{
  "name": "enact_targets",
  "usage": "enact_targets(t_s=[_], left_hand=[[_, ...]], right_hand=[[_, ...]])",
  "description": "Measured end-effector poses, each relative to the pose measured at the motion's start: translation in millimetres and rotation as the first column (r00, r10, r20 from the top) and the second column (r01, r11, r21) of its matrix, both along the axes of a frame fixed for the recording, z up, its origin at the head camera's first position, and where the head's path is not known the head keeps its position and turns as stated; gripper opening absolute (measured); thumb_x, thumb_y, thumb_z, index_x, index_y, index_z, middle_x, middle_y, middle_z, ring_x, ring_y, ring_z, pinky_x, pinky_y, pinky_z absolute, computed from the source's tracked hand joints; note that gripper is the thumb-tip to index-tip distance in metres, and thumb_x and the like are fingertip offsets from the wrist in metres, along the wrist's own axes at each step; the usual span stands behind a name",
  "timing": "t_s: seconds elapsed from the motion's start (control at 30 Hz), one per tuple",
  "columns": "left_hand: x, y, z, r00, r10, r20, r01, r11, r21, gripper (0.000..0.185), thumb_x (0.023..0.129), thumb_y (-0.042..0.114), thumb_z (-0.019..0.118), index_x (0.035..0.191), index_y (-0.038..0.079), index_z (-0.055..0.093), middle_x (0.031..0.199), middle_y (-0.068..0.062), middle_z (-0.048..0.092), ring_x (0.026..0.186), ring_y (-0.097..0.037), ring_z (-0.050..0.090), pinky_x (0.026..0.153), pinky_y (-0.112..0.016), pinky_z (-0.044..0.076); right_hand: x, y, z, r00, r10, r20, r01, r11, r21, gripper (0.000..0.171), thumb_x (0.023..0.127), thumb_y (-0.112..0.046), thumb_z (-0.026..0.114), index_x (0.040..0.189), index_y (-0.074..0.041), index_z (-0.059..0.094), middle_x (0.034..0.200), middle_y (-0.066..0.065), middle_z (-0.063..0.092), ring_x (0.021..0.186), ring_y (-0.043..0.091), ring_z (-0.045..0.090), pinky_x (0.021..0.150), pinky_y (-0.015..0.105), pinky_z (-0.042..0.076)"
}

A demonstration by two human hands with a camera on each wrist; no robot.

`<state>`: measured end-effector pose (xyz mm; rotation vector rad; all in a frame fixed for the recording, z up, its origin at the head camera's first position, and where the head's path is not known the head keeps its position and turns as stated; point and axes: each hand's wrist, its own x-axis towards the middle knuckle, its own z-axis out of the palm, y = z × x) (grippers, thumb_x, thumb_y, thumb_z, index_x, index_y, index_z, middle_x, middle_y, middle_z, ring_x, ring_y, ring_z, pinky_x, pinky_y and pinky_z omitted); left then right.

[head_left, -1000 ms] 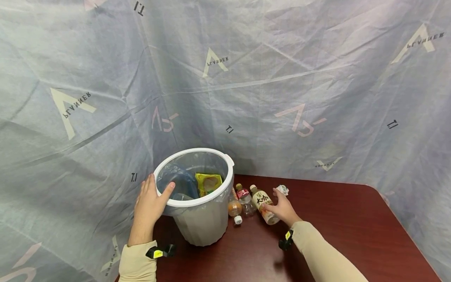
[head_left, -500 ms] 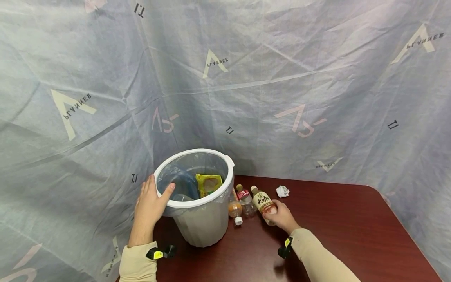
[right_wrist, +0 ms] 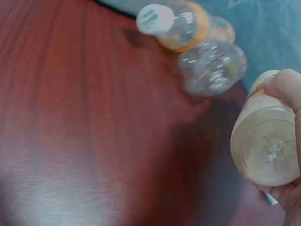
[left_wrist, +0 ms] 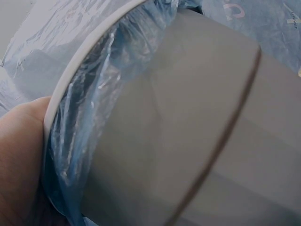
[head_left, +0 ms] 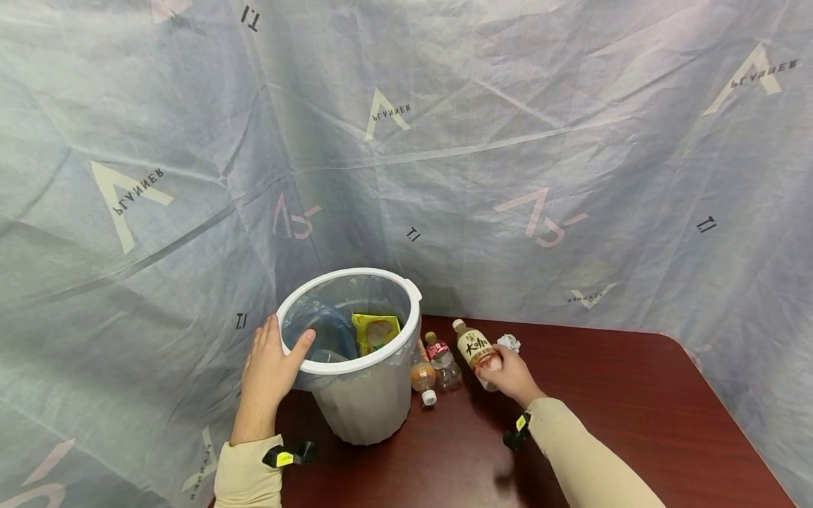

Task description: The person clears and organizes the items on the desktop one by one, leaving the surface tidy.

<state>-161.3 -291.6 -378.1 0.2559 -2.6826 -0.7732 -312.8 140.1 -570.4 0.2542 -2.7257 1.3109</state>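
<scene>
The right hand [head_left: 511, 374] grips a brown-labelled bottle [head_left: 476, 349] by its lower end, fingers curled round it, the bottle tilted with its cap pointing up and away. It is held just right of two other bottles, an orange-capped bottle [head_left: 422, 374] and a red-labelled bottle [head_left: 441, 356], which lie on the dark red surface [head_left: 622, 416] against the bin. The left hand [head_left: 269, 367] holds the white rim of the bin [head_left: 356, 402], thumb hooked inside. A crumpled paper ball [head_left: 510, 342] lies just behind the right hand.
</scene>
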Motion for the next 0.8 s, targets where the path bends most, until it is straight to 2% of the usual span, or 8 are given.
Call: enact_targets(t_s=[0.13, 0.3, 0.53, 0.8], left_hand=[[0.2, -0.3, -0.3, 1.0, 0.0, 0.004, 0.0, 1.0, 0.002, 0.102, 0.098, 0.068, 0.044, 0.159, -0.006, 0.011, 0.164, -0.029, 0.014, 0.152, -0.048, 0.01, 0.114, -0.071, 0.016], [0.0, -0.5, -0.5, 1.0, 0.0, -0.003, 0.0, 1.0, 0.001, 0.102, 0.097, 0.069, 0.044, 0.159, -0.006, 0.012, 0.164, -0.029, 0.015, 0.151, -0.048, 0.011, 0.114, -0.071, 0.016], [-0.4, -0.9, -0.8, 1.0, 0.002, -0.004, -0.002, 1.0, -0.001, 0.102, 0.097, 0.069, 0.044, 0.16, -0.006, 0.012, 0.164, -0.029, 0.016, 0.151, -0.048, 0.011, 0.114, -0.07, 0.016], [0.3, -0.5, -0.5, 1.0, 0.0, 0.002, 0.0, 1.0, 0.006, 0.103, 0.097, 0.07, 0.044, 0.16, -0.004, 0.01, 0.165, -0.028, 0.014, 0.152, -0.048, 0.01, 0.114, -0.071, 0.016]], right_hand=[[-9.3, 1.7, 17.1, 0.999, 0.017, -0.039, -0.017, 1.0, 0.026, 0.077, 0.078, -0.034, 0.084, 0.137, 0.002, 0.053, 0.11, 0.018, 0.066, 0.091, 0.026, 0.063, 0.075, 0.037, 0.053], [-17.2, 2.0, 42.5, 0.998, 0.041, -0.038, -0.04, 0.999, 0.021, 0.078, 0.08, -0.036, 0.083, 0.141, 0.001, 0.051, 0.119, 0.02, 0.061, 0.097, 0.029, 0.062, 0.077, 0.039, 0.054], [-25.6, -3.6, 78.8, 0.997, 0.075, -0.018, -0.076, 0.997, -0.029, 0.079, 0.083, -0.037, 0.082, 0.145, -0.002, 0.047, 0.123, 0.018, 0.062, 0.094, 0.028, 0.065, 0.068, 0.036, 0.056], [-30.5, -13.6, 116.1, 0.995, 0.078, -0.06, -0.076, 0.997, 0.033, 0.077, 0.083, -0.041, 0.08, 0.145, -0.005, 0.05, 0.124, 0.017, 0.063, 0.099, 0.029, 0.064, 0.081, 0.042, 0.054]])
